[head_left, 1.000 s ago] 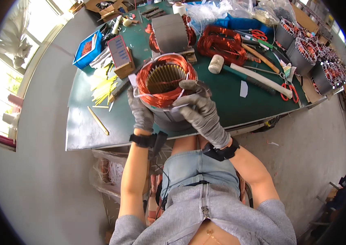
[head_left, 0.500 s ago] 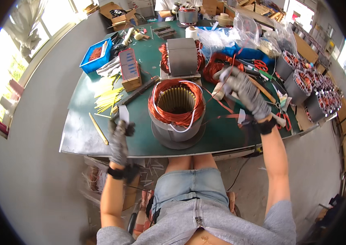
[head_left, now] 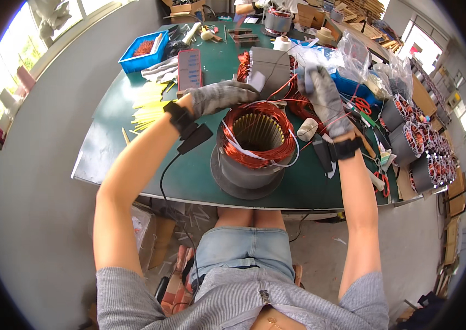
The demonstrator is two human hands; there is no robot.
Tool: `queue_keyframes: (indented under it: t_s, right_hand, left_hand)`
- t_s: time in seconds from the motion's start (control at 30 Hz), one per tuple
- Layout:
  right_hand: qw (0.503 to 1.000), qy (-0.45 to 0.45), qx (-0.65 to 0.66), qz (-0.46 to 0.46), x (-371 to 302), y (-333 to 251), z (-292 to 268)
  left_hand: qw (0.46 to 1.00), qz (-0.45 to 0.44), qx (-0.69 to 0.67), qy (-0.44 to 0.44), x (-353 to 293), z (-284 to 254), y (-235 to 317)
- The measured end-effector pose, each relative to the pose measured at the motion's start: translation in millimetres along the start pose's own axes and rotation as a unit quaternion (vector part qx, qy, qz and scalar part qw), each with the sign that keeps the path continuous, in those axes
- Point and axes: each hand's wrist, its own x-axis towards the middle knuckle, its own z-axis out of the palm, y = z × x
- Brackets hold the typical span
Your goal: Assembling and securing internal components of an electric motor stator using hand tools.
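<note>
A motor stator (head_left: 248, 177) stands upright on the table in front of me. Orange-red copper windings (head_left: 287, 147) ring its top, yellow slot liners line the bore, and white sleeving loops around the coil. My left hand (head_left: 223, 97), in a grey glove, reaches across behind the windings with a small white slip (head_left: 256, 81) at its fingertips. Beyond the coil's right side, my gloved right hand (head_left: 323, 99) is raised with curled fingers, partly blurred. Red lead wires (head_left: 285, 87) run beside it; what it grips is unclear. A second stator (head_left: 270, 71) lies on its side behind.
A white roll (head_left: 308, 129) sits right of the windings, near red-handled scissors (head_left: 361, 105). Left are yellow strips (head_left: 150, 110), a red-faced box (head_left: 190, 69) and a blue bin (head_left: 143, 52). More stators (head_left: 434, 171) stand at right; another person's hand (head_left: 245, 8) shows at the back.
My left hand has swung from the table's near left to behind the windings, carrying the white slip. My right hand has moved slightly up and away from me. The head view has shifted.
</note>
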Motion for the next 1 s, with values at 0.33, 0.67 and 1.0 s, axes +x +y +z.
queue_keyframes:
  t_s: [0.33,0.67,1.0]
  right_hand:
    - [0.929,-0.171,-0.323,0.050,-14,14,-8]
    - [0.869,-0.297,-0.394,-0.048,-11,-20,15]
    - [0.916,-0.215,-0.331,0.069,-31,-16,28]
  left_hand:
    - [0.613,-0.474,-0.531,0.344,-21,10,25]
    - [0.778,-0.413,-0.409,0.239,-8,33,89]
    - [0.814,-0.337,-0.462,0.101,5,9,65]
